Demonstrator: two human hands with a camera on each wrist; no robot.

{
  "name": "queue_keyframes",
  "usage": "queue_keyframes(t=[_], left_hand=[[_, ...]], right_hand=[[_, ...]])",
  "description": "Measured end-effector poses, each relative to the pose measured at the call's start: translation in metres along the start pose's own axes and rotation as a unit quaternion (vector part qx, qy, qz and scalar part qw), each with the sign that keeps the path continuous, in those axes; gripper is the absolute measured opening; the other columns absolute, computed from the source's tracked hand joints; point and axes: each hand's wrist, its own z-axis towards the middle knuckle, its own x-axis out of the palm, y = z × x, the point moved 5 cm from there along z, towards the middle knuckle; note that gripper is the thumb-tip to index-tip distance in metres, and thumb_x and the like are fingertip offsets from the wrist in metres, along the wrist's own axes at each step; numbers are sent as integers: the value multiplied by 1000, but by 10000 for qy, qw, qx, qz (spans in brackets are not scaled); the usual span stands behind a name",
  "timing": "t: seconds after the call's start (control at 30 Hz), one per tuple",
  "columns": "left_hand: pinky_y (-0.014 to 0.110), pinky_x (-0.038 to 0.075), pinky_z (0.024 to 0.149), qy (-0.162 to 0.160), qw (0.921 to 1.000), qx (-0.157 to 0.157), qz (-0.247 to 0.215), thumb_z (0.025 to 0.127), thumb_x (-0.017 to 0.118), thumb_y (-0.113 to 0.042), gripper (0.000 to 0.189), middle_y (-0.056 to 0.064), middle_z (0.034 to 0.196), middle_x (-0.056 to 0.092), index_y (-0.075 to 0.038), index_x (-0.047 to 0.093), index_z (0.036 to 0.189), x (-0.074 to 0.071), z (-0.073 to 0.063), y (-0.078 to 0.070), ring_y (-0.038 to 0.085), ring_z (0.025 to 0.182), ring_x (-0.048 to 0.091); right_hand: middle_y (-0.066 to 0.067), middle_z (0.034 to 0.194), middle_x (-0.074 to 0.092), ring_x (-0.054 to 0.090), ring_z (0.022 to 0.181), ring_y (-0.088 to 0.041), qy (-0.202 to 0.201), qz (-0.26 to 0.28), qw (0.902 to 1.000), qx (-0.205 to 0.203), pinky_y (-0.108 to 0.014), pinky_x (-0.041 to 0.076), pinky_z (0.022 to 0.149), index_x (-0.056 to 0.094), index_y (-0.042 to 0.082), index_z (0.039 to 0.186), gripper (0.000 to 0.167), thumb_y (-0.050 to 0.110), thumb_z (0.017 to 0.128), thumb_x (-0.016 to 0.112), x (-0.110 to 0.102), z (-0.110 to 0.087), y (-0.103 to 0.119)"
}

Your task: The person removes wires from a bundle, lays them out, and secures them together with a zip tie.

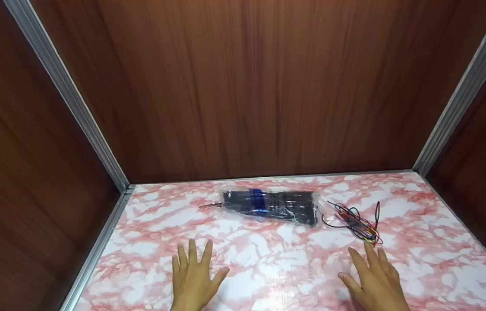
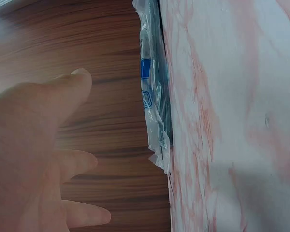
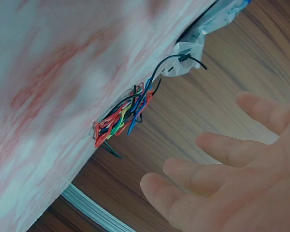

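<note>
A clear plastic bag [image 1: 269, 206] with long black pieces inside and a blue band lies on the table toward its back. Thin dark ends stick out at its left. Just right of it sits a loose bundle of coloured wires [image 1: 357, 224], red, black, yellow and blue among them. My left hand [image 1: 193, 278] is spread, fingers straight, in front of the bag and apart from it. My right hand [image 1: 374, 278] is also spread, its fingertips near the wires in the head view. The right wrist view shows a gap between that hand and the wire bundle [image 3: 121, 116].
The table [image 1: 269, 268] has a pink and white marbled top. Brown wood-grain panels [image 1: 243, 86] stand behind it and on both sides. Grey metal profiles [image 1: 70, 95] run along the corners and the table's left edge.
</note>
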Motion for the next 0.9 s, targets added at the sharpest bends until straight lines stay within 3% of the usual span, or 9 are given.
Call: queue_keyframes(t=[0.1, 0.17, 0.23, 0.33, 0.47, 0.57, 0.73, 0.9], left_hand=[[61, 45, 100, -197, 9995, 227, -27, 85, 68, -53, 64, 25, 138, 54, -15, 58, 134, 0, -2, -4, 51, 126, 51], [50, 57, 83, -357, 9981, 492, -105, 85, 72, -40, 45, 18, 119, 67, -11, 67, 119, 0, -4, -10, 40, 104, 66], [38, 59, 66, -415, 9961, 752, -199, 85, 73, -31, 27, 10, 96, 72, -11, 73, 101, 1, -4, -17, 26, 81, 69], [25, 53, 53, -403, 9928, 1084, -312, 86, 71, -24, 13, 0, 72, 67, -12, 72, 83, 4, -3, -28, 13, 60, 63], [13, 40, 46, -362, 9877, 1463, -427, 87, 69, -19, 16, -7, 58, 54, -12, 68, 72, 10, -4, -42, 2, 48, 47], [9, 34, 45, -261, 9847, 1635, -553, 88, 68, -16, 19, -10, 54, 48, -11, 67, 70, 14, -4, -50, -2, 45, 39], [9, 30, 43, -261, 9830, 1728, -568, 89, 67, -14, 26, -11, 52, 39, -14, 60, 63, 19, -5, -59, -2, 44, 31], [8, 30, 44, -94, 9813, 1830, -592, 89, 66, -13, 28, -11, 52, 35, -14, 58, 62, 24, -8, -65, -2, 44, 28]], right_hand=[[-29, 146, 42, 39, 130, -57, -96, -47, 9999, -127, -74, 36, 94, 59, 10, 131, 57, 46, 88, 66, 0, 1, 3], [-22, 129, 58, 56, 117, -45, -48, 42, 9995, -305, -63, 46, 89, 66, 11, 120, 42, 36, 87, 70, 0, 5, 7], [-12, 111, 67, 65, 99, -31, 55, 197, 9986, -496, -52, 52, 81, 71, 12, 110, 28, 28, 86, 71, 0, 16, 11], [-2, 93, 69, 65, 85, -19, 301, 486, 9958, -711, -44, 54, 75, 73, 13, 100, 16, 21, 86, 71, 4, 45, 14], [-8, 96, 68, 65, 87, -25, 165, 496, 9948, -875, -46, 55, 78, 72, 9, 95, 11, 14, 85, 71, 13, 89, 11], [-11, 100, 67, 66, 88, -31, 7, 312, 9955, -900, -50, 54, 74, 71, 7, 95, 14, 8, 81, 71, 20, 110, 9], [-12, 95, 64, 65, 80, -36, 97, -115, 9976, -675, -55, 51, 61, 69, 10, 93, 14, 9, 79, 69, 34, 130, 7], [-18, 94, 59, 63, 73, -42, 242, -336, 9986, -324, -56, 49, 55, 64, 7, 93, 9, 9, 84, 63, 48, 136, 2]])
